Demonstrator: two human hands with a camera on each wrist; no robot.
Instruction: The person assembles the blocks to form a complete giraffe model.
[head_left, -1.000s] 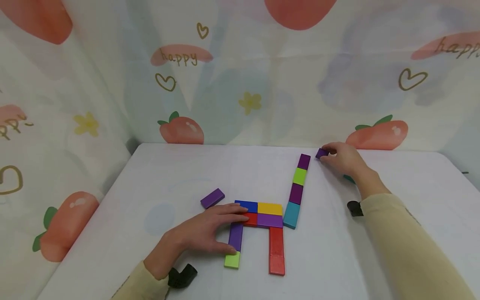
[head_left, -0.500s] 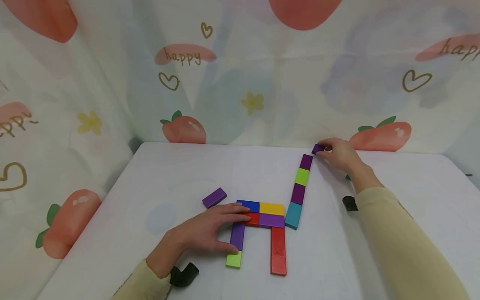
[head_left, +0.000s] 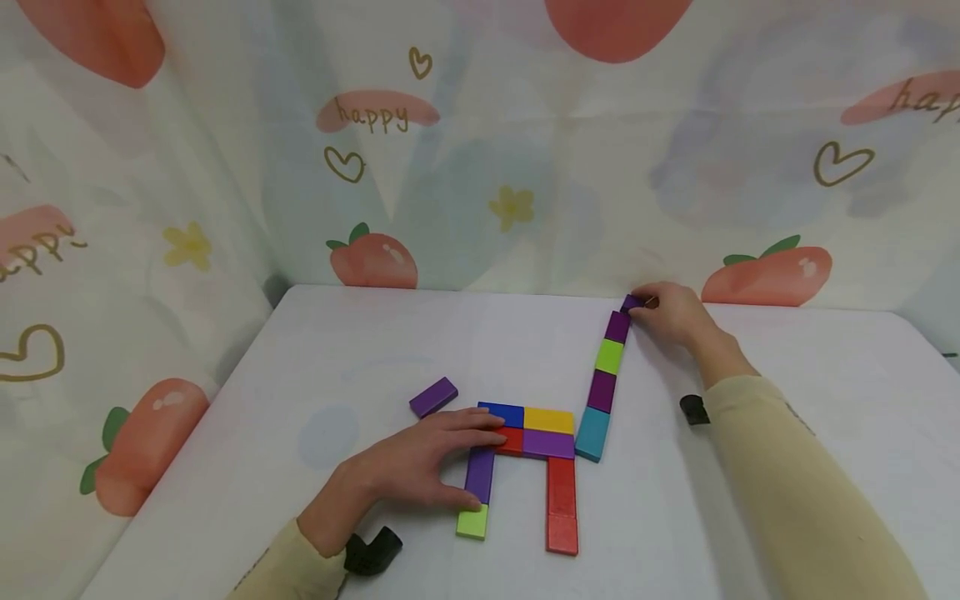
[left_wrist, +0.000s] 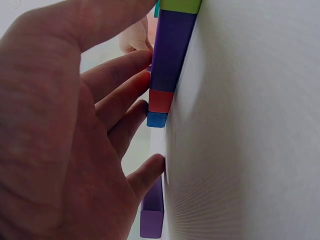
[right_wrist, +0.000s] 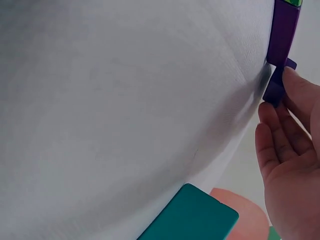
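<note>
My right hand (head_left: 678, 317) pinches a small purple block (head_left: 632, 302) between thumb and fingers at the table's far edge. In the right wrist view that block (right_wrist: 276, 87) touches or nearly touches the end of a dark purple block (right_wrist: 283, 32). This dark purple block tops a slanting column with a lime block (head_left: 609, 357), another dark purple block (head_left: 602, 391) and a teal block (head_left: 592, 433). My left hand (head_left: 420, 462) rests with extended fingers on the flat block figure, touching the red block (head_left: 512, 441), with its thumb by the lime foot block (head_left: 472, 523).
A loose purple block (head_left: 433, 397) lies behind the left hand. The figure also has blue (head_left: 502, 414) and yellow (head_left: 548, 419) blocks and a red leg (head_left: 561, 485). A teal block (right_wrist: 195, 217) shows in the right wrist view. A printed cloth (head_left: 480, 150) hangs behind the table.
My right hand has carried the small purple block left, from apart from the column to its far end. The left hand has stayed on the figure. The head view has shifted slightly.
</note>
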